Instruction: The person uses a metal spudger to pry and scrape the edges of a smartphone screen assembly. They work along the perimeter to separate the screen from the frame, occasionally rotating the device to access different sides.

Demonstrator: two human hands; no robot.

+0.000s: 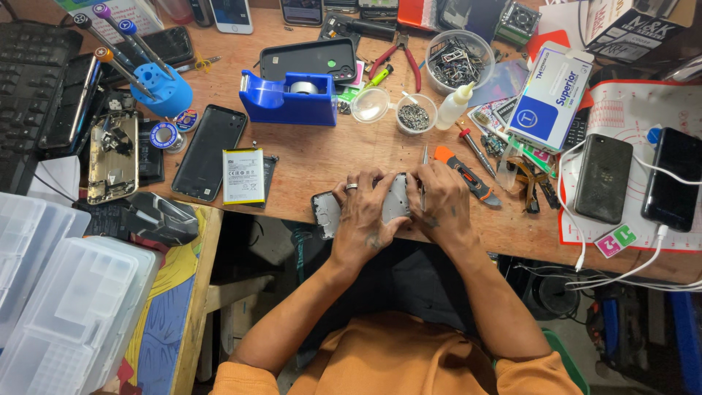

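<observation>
Head view looks down at my two hands on the brown wooden bench. My left hand [363,219] lies on top of a flat grey phone frame with small holes [395,199], fingers curled over its top edge and holding it down; a ring sits on one finger. My right hand [441,205] is closed too — its fingers pinch a thin silver metal tool [423,170] that sticks up just past the fingertips, right at the frame's right edge. The frame rests at the near edge of the bench, under both palms.

I think the tool could slip, because the tip is so thin and my left fingers are right beside it — it could poke them or scratch the frame. The frame could also slide off the bench edge, since it sits so close to it.

Just past my right fingers lies an orange and grey knife [465,173]. Further out on that side stands a white and blue flat box [550,95] with a round blue mark. Beyond my left fingers sits a blue plastic tape holder [287,99], and off to the left lies a white and yellow flat phone battery [243,176] with a label. A small pink and green sticker [615,240] lies well to the right.
</observation>
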